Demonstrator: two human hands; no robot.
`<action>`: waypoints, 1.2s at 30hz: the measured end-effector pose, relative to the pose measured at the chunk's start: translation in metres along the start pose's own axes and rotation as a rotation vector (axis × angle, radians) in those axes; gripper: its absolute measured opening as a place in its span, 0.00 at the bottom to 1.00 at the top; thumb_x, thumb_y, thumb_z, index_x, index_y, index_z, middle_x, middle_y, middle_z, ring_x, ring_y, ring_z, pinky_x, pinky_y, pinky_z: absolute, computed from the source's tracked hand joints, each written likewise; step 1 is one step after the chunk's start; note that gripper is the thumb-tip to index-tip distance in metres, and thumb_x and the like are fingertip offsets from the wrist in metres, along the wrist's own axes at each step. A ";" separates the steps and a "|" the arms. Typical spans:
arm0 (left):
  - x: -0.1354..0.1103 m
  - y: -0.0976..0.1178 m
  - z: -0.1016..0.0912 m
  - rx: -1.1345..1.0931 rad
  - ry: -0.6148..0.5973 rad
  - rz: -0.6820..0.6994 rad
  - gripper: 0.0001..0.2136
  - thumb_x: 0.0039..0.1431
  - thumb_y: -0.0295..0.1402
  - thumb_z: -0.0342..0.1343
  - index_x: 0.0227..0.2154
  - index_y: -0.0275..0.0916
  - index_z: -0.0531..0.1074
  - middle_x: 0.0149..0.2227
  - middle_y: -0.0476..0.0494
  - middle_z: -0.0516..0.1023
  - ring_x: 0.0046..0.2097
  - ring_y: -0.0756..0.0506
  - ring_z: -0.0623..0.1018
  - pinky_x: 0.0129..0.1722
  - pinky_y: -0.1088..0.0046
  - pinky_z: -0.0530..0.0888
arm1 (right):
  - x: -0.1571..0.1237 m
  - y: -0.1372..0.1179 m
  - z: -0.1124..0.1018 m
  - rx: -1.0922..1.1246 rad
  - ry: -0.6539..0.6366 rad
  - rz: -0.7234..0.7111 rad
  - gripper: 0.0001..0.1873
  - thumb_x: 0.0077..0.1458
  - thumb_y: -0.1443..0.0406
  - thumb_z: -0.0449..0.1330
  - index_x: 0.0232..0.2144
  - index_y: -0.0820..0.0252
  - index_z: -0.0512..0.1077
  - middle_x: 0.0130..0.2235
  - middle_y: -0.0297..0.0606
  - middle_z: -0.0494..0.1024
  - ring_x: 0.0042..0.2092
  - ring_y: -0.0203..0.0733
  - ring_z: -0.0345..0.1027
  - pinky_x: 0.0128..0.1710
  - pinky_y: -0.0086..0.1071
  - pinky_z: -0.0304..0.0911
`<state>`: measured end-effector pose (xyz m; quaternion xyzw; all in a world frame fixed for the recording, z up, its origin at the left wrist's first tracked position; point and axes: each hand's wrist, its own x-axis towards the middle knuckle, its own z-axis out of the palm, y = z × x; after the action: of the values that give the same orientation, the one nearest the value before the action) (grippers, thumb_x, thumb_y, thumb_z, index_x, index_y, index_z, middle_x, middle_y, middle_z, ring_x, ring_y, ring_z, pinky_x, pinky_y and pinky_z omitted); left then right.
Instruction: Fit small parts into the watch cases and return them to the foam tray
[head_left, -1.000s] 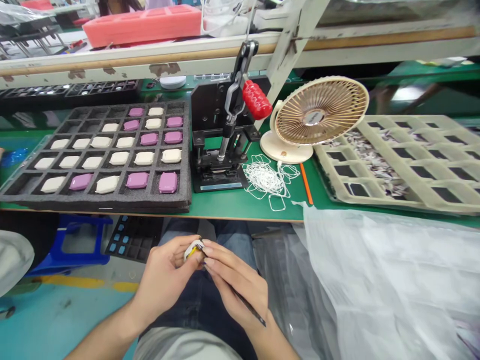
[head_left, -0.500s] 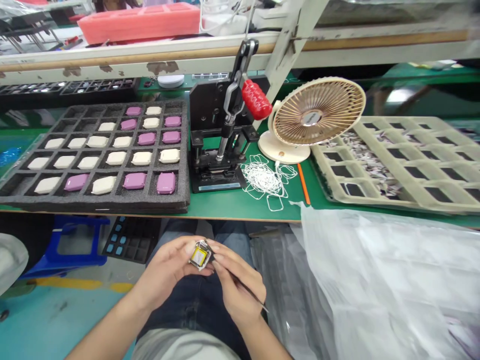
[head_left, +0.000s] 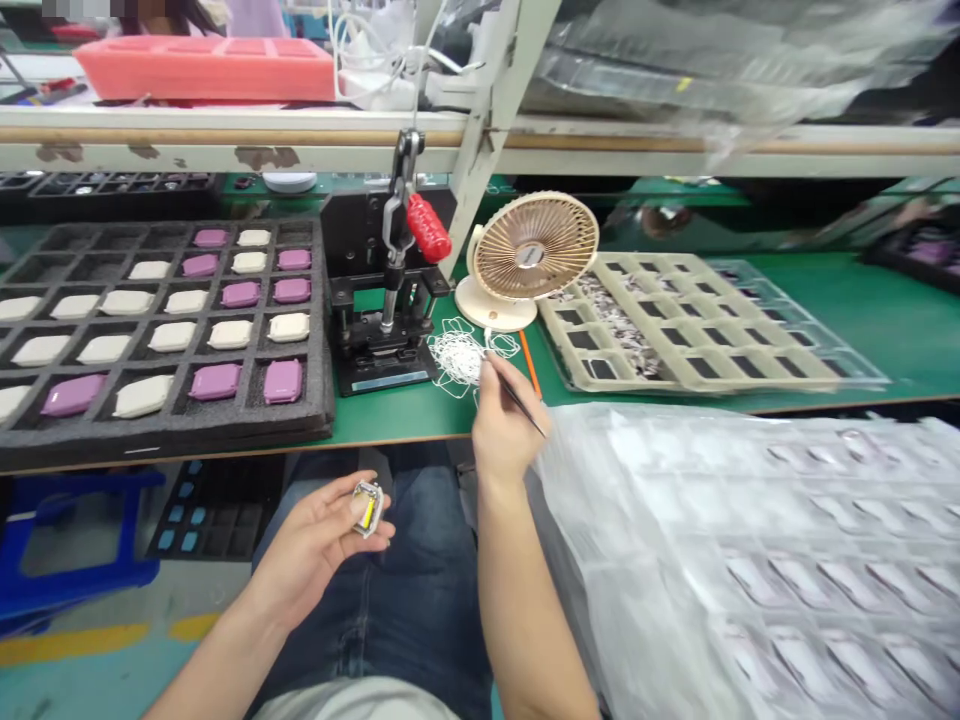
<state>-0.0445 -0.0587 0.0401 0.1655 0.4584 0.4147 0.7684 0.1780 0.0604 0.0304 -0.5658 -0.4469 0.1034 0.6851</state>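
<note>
Above my lap, my left hand (head_left: 330, 530) grips a small squarish watch case (head_left: 368, 508) with a metallic rim and yellow inside; the thumb covers part of its face. My right hand (head_left: 506, 420) reaches over the bench, closed around slim dark tweezers (head_left: 523, 402) whose back end slants toward me. Its fingertips are at the right side of a tangled pile of thin white sealing rings (head_left: 459, 357). Whether they pinch one of the rings I cannot tell. An orange stick (head_left: 530, 365) lies just beyond this hand.
A black foam tray (head_left: 324, 330) with white and purple cases is at left. Beside it stands a hand press (head_left: 388, 330) with a red handle. A fan (head_left: 536, 250) and a beige tray (head_left: 600, 385) are farther right. Plastic-covered trays (head_left: 675, 500) fill the lower right.
My right hand has left the watch case and moved up and forward to the white rings, tweezers still in it. My left hand keeps the case. The view has turned right.
</note>
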 end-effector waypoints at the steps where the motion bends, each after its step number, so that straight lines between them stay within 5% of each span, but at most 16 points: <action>1: 0.000 -0.002 0.000 0.001 -0.009 -0.004 0.22 0.59 0.35 0.72 0.54 0.34 0.79 0.47 0.32 0.86 0.41 0.40 0.87 0.41 0.66 0.83 | 0.011 0.004 0.002 -0.066 -0.032 -0.012 0.13 0.63 0.58 0.67 0.42 0.62 0.84 0.44 0.46 0.87 0.45 0.49 0.82 0.50 0.43 0.78; 6: -0.002 -0.007 0.001 0.008 -0.029 0.034 0.17 0.59 0.36 0.72 0.48 0.35 0.81 0.50 0.30 0.85 0.43 0.40 0.86 0.41 0.67 0.81 | 0.027 0.011 -0.004 -0.304 -0.026 -0.043 0.18 0.65 0.53 0.64 0.41 0.63 0.84 0.42 0.48 0.86 0.43 0.49 0.80 0.47 0.42 0.75; 12: 0.006 -0.013 0.002 0.053 -0.054 0.098 0.18 0.59 0.38 0.72 0.48 0.36 0.79 0.52 0.29 0.85 0.45 0.37 0.86 0.44 0.63 0.80 | 0.023 0.000 -0.011 -0.322 -0.034 -0.092 0.17 0.66 0.54 0.64 0.41 0.61 0.83 0.42 0.45 0.86 0.43 0.48 0.80 0.45 0.40 0.74; 15: 0.011 -0.019 0.001 0.094 -0.040 0.164 0.21 0.60 0.39 0.71 0.54 0.37 0.78 0.53 0.29 0.84 0.45 0.37 0.86 0.44 0.61 0.81 | 0.009 -0.013 -0.015 -0.211 0.013 -0.027 0.18 0.68 0.53 0.61 0.42 0.61 0.82 0.43 0.45 0.85 0.43 0.48 0.80 0.48 0.42 0.75; 19: 0.016 -0.022 0.000 0.119 -0.046 0.195 0.22 0.62 0.41 0.69 0.56 0.37 0.78 0.55 0.29 0.83 0.46 0.38 0.85 0.44 0.61 0.81 | -0.035 -0.034 -0.031 0.184 -0.123 0.120 0.17 0.72 0.57 0.56 0.36 0.58 0.78 0.40 0.42 0.84 0.44 0.47 0.80 0.50 0.43 0.75; 23: 0.019 -0.022 0.000 0.228 -0.058 0.225 0.21 0.63 0.40 0.68 0.57 0.39 0.79 0.51 0.35 0.85 0.44 0.43 0.84 0.44 0.67 0.79 | -0.090 -0.048 -0.067 0.290 -0.299 0.297 0.13 0.72 0.60 0.56 0.39 0.56 0.78 0.42 0.41 0.83 0.44 0.46 0.79 0.49 0.41 0.76; 27: 0.021 -0.026 0.003 0.420 0.023 0.303 0.26 0.61 0.41 0.69 0.61 0.43 0.75 0.45 0.40 0.87 0.44 0.43 0.85 0.45 0.68 0.79 | -0.119 -0.062 -0.121 -0.019 -0.443 0.354 0.10 0.67 0.56 0.60 0.44 0.47 0.80 0.33 0.38 0.81 0.29 0.49 0.76 0.25 0.40 0.76; 32: 0.020 -0.028 0.009 0.639 0.070 0.490 0.11 0.59 0.40 0.70 0.44 0.47 0.85 0.46 0.42 0.88 0.48 0.39 0.85 0.54 0.66 0.77 | -0.110 -0.086 -0.188 -0.172 -0.695 0.172 0.15 0.69 0.62 0.56 0.34 0.44 0.81 0.27 0.38 0.80 0.23 0.48 0.74 0.18 0.39 0.71; 36: 0.015 -0.024 0.013 0.681 -0.005 0.536 0.09 0.60 0.41 0.69 0.42 0.48 0.87 0.48 0.42 0.87 0.51 0.37 0.83 0.57 0.63 0.76 | -0.072 -0.101 -0.222 -0.303 -0.752 0.147 0.20 0.73 0.61 0.51 0.32 0.46 0.79 0.19 0.33 0.70 0.18 0.44 0.67 0.16 0.38 0.63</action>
<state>-0.0186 -0.0602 0.0228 0.5237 0.5081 0.4245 0.5361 0.2611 -0.1717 0.0910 -0.6135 -0.6347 0.2849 0.3737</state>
